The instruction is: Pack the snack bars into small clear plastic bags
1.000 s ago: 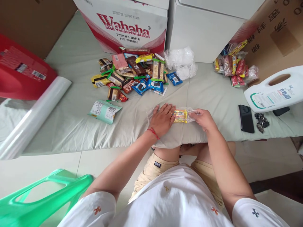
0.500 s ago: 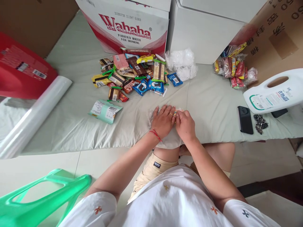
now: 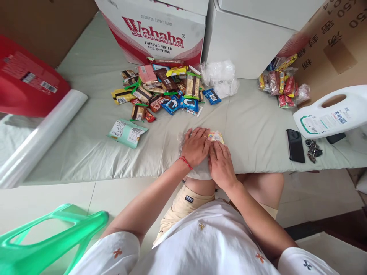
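My left hand (image 3: 196, 148) lies flat, fingers stretched, on a clear plastic bag (image 3: 181, 142) near the front edge of the cloth-covered surface. A red string is around its wrist and a ring is on one finger. Beside it, my right hand (image 3: 223, 165) rests palm down with its fingers extended, their tips on a small yellow and red packet (image 3: 217, 135). The two hands meet at the fingers, which hide most of the bag and part of the packet. A mint-green snack packet (image 3: 127, 133) lies to the left.
Behind is a pile of wrapped snacks (image 3: 160, 89), then a Wahaha carton (image 3: 155, 36) and crumpled clear plastic bags (image 3: 220, 76). To the right are bagged snacks (image 3: 282, 82), a white bottle (image 3: 329, 110), a phone (image 3: 295, 146) and keys (image 3: 314, 151). A plastic roll (image 3: 43, 139) and green stool (image 3: 54, 240) are left.
My right hand has moved slightly down, and its bent, pinching fingers have straightened and flattened. More of the yellow and red packet shows. My left hand stays nearly in place.
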The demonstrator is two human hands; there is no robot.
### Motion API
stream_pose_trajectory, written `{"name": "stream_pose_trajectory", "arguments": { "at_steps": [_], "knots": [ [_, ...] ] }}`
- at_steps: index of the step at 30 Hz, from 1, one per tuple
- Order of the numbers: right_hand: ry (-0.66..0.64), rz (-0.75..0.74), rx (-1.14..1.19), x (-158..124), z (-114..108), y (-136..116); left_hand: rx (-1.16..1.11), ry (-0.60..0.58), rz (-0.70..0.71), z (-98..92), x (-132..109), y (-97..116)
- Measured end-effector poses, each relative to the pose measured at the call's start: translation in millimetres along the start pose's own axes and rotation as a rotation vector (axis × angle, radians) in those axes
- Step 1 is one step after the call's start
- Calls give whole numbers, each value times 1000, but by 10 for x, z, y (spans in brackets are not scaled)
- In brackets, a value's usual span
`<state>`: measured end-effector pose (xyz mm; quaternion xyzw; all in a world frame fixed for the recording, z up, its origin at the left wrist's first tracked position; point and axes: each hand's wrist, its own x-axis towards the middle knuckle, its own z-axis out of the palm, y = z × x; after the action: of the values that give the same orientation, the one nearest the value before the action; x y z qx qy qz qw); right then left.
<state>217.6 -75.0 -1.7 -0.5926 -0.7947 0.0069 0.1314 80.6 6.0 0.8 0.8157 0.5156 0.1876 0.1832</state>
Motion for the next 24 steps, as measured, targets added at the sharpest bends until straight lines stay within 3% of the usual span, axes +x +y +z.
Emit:
{"name": "stream_pose_trajectory", "arguments": {
  "at_steps": [4,8,11,14,20,24],
  "knots": [
    [-52,-18,73,-87,-36,-49,-21,9,-6,-11,18,10],
    [-67,-83,295,-79,-175,79,-17,37,-25,23,34,10],
    [86,18,478,-55,-276,296,5,49,-21,52,36,6],
    [241,166,430,23,-256,493,29,53,-5,74,31,1],
    [7,95,200,316,-13,502,68,85,14,128,16,-17],
    [-109,66,125,442,-34,372,66,96,27,157,15,-27]
  ]
}}
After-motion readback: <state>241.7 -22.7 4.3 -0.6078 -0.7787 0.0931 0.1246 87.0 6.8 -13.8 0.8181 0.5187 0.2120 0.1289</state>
